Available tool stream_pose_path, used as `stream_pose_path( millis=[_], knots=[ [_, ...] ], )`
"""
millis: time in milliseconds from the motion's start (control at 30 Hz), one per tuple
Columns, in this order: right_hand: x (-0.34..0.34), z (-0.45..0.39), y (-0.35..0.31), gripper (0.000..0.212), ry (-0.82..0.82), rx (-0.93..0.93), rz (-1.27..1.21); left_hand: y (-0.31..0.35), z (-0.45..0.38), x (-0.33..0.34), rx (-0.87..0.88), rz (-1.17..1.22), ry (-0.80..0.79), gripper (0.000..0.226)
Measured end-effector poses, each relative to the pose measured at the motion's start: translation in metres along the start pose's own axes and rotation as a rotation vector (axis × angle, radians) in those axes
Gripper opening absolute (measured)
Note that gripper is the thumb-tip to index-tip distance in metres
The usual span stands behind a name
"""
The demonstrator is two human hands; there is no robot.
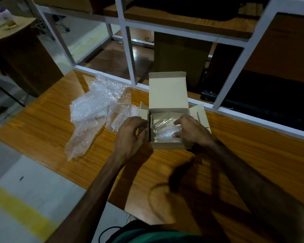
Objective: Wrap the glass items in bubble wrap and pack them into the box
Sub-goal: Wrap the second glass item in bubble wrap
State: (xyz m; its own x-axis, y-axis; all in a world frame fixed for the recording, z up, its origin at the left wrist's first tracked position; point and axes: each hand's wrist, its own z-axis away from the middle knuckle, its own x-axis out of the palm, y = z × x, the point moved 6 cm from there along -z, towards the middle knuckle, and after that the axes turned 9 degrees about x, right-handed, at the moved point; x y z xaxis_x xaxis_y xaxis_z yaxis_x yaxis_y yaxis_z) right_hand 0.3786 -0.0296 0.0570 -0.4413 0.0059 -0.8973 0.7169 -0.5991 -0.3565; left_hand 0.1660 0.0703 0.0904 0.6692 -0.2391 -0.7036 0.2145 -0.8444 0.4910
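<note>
A small cardboard box [167,146] stands open on the wooden table, its lid [168,92] upright at the back. Inside lie a clear glass [161,122] and a bubble-wrapped bundle [165,135]. My right hand [191,129] reaches into the box from the right, fingers curled round the wrapped bundle. At the box's left wall, my left hand [132,135] grips the left side flap [144,111]. Loose sheets of bubble wrap [93,109] lie on the table left of the box.
The wooden table [235,163] runs along a white metal frame partition [130,55] behind the box. A second flap [199,114] sticks out at the box's right. Grey floor with a yellow stripe [19,207] lies at the left, beyond the table's edge.
</note>
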Motion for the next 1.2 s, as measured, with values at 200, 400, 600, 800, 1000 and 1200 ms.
stream_pose_path(
  millis=[200, 400, 600, 800, 1000, 1200],
  knots=[
    [-0.013, 0.033, -0.026, 0.038, 0.196, 0.014, -0.251, -0.038, 0.046, -0.020, -0.175, 0.010, 0.085, 0.026],
    [0.005, 0.056, -0.082, 0.016, 0.212, -0.049, -0.499, -0.108, 0.065, -0.026, -0.358, -0.153, 0.004, 0.034],
    [0.021, 0.038, -0.076, 0.014, 0.339, 0.125, -0.469, -0.143, 0.043, -0.028, -0.195, -0.325, -0.136, 0.030],
    [0.010, 0.015, -0.042, 0.025, 0.379, 0.298, -0.403, -0.156, 0.028, -0.010, -0.084, -0.376, -0.323, 0.033],
    [0.004, 0.006, -0.039, 0.030, 0.383, 0.334, -0.422, -0.169, 0.026, -0.003, -0.074, -0.366, -0.367, 0.027],
    [0.011, 0.010, -0.051, 0.019, 0.401, 0.292, -0.538, -0.177, 0.027, 0.003, -0.013, -0.376, -0.369, 0.024]
  ],
)
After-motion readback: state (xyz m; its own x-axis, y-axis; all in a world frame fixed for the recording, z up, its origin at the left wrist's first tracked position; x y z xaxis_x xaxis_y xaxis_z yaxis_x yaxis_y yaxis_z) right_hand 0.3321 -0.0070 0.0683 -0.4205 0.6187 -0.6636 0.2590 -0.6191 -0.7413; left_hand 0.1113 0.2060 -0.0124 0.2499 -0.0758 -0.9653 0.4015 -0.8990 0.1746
